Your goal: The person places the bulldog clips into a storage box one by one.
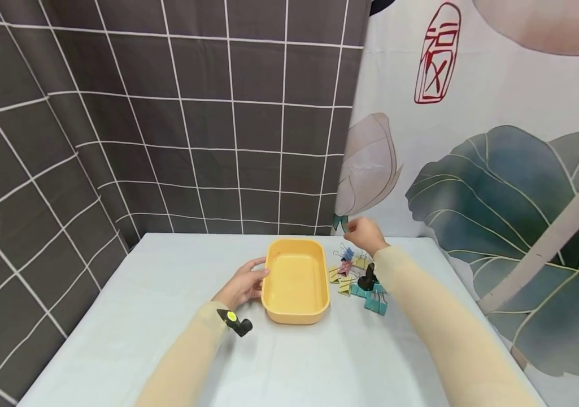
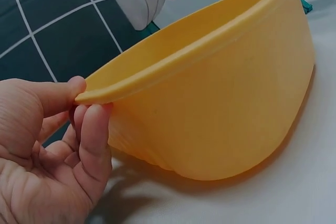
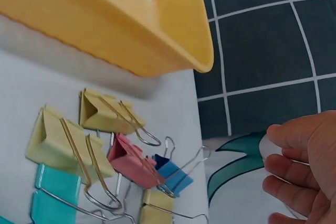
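Tub (image 1: 296, 282) sits beside the clips (image 3: 131, 162), rim pinched between thumb and fingers of the left hand (image 2: 52, 156) — likely to steady it; the right hand (image 1: 366, 234) hovers nearby, fingers loosely curved, seemingly empty.

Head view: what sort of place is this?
Likely a staged indoor tabletop workspace: a white-topped table, with a dark grid-patterned backdrop and a leaf-print backdrop behind it. The wider room isn't shown, so I can't say more.
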